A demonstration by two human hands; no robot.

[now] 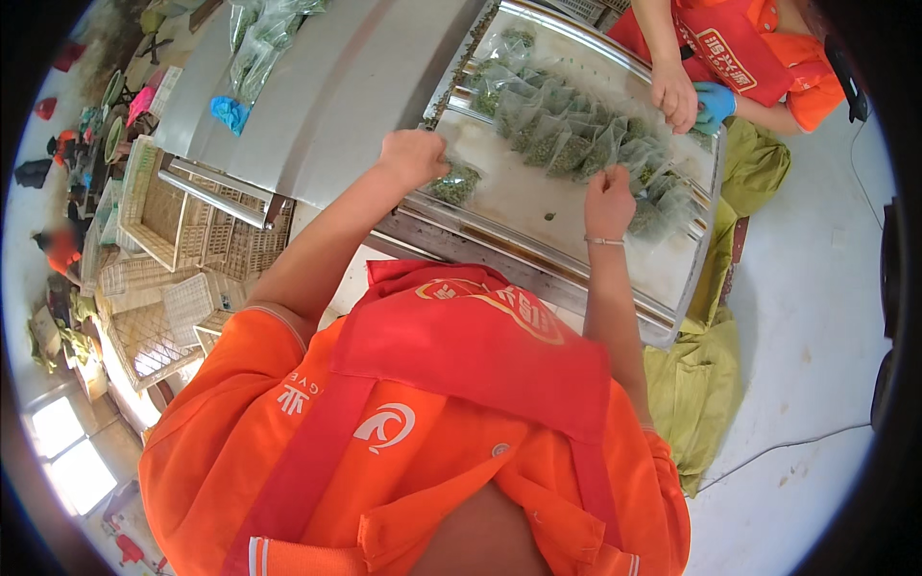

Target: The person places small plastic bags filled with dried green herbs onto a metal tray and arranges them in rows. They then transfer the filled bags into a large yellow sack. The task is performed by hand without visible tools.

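Several clear plastic bags of small green pods or peppercorns [569, 147] lie in rows on a pale belt or tray [504, 216] with metal rails. My left hand [414, 158], its fingers curled, is at the near left edge, closed on the top of a filled clear bag [455, 183]. Over the near side of the rows is my right hand [611, 201], thumb and fingertips pinched at the upper edge of a clear bag; how firmly it grips is hard to see. More filled bags [659, 209] lie just right of it. A small dark green piece [549, 216] sits loose on the pale surface.
A co-worker's bare hand [675, 97] and blue-gloved hand [713, 106] are at the far right corner. Left stands a steel table [324, 86] with filled bags [263, 50] and a crumpled blue glove or bag [230, 114]. Plastic crates [155, 209] stand left, yellow-green sacks [695, 389] right.
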